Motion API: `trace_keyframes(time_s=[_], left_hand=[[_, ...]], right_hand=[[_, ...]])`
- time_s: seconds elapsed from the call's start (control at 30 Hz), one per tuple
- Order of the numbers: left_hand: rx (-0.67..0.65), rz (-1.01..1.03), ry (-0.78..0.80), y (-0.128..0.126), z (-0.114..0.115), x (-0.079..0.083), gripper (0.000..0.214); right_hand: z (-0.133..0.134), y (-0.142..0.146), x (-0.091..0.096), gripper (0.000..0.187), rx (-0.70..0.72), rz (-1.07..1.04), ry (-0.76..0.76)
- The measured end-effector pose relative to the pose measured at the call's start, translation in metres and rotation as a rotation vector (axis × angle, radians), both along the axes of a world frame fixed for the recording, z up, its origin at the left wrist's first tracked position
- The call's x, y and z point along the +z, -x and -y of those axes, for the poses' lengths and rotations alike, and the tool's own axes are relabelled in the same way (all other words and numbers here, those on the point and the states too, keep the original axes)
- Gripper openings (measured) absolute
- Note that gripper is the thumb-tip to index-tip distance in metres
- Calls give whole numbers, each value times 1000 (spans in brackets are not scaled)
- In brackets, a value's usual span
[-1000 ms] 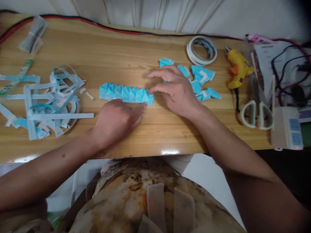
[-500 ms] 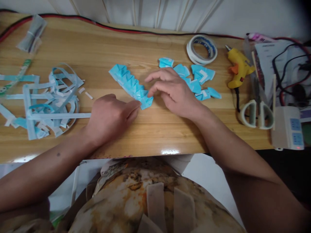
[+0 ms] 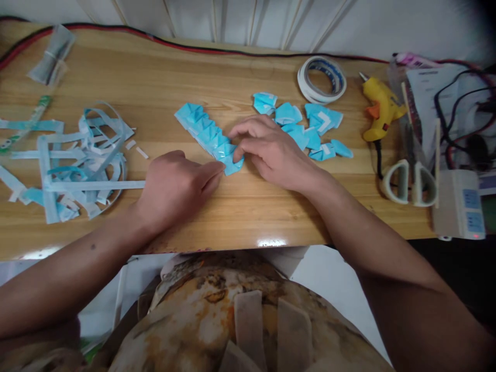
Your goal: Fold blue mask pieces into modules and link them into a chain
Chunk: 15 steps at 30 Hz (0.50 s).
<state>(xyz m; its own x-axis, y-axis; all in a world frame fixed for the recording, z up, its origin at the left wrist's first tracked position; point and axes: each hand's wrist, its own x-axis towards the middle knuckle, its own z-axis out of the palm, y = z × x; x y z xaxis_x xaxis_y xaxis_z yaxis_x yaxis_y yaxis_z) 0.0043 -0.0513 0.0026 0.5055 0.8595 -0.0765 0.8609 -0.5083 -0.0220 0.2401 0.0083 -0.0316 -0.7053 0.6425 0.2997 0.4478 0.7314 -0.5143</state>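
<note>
A blue strip of folded, overlapping pieces [image 3: 205, 129] lies slantwise on the wooden table. At its near end, my left hand [image 3: 178, 181] pinches the lower edge between thumb and curled fingers. My right hand [image 3: 275, 150] reaches over that same end from the right, thumb and index fingertip on the last folded piece, the fingers bent. Just beyond my right hand lie several loose folded blue pieces [image 3: 296, 134], some with white tape on them. Left of my left hand is a tangle of pale blue and white strips [image 3: 83, 160].
Behind the loose pieces lie rolls of white tape [image 3: 302, 85]. A yellow glue gun [image 3: 382, 106], scissors [image 3: 409, 181] and a white power box [image 3: 458, 206] occupy the right side. A red and black cable [image 3: 186, 47] runs along the wall; a small plastic bag [image 3: 52, 54] lies back left.
My right hand has moved slightly left and down, bringing its fingers onto the strip's near end. My left hand has stayed in place.
</note>
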Motion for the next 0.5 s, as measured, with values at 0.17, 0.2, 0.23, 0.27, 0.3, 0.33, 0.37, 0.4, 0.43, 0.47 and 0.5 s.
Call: trace_keyframes(time_s=[0.17, 0.2, 0.23, 0.27, 0.3, 0.33, 0.37, 0.4, 0.43, 0.47, 0.5], left_hand=[[-47, 25, -55, 4, 0, -5, 45], [-52, 30, -59, 5, 0, -5, 46], [-53, 31, -58, 5, 0, -6, 47], [-49, 28, -51, 5, 1, -6, 47], [-40, 23, -38, 4, 1, -5, 48], [-26, 20, -19, 3, 1, -5, 47], [-9, 21, 1, 2, 1, -4, 47], [9, 24, 20, 2, 1, -3, 46], [23, 29, 34, 1, 1, -3, 45], [31, 37, 45, 1, 0, -2, 44], [32, 48, 49, 1, 0, -2, 44]], right_hand=[[0, -1, 5, 30, -41, 7, -16], [0, -2, 7, 30, -57, 11, -14], [0, -4, 8, 30, -71, 16, -10], [-1, -6, 10, 30, -77, 20, -12], [-1, -8, 11, 29, -78, 22, -18], [-2, -9, 12, 29, -72, 20, -29], [-2, -11, 12, 28, -63, 15, -39], [-2, -12, 11, 28, -52, 10, -43], [-2, -12, 11, 28, -41, 6, -40], [-2, -13, 10, 28, -32, 5, -30], [-2, -13, 9, 29, -25, 7, -19]])
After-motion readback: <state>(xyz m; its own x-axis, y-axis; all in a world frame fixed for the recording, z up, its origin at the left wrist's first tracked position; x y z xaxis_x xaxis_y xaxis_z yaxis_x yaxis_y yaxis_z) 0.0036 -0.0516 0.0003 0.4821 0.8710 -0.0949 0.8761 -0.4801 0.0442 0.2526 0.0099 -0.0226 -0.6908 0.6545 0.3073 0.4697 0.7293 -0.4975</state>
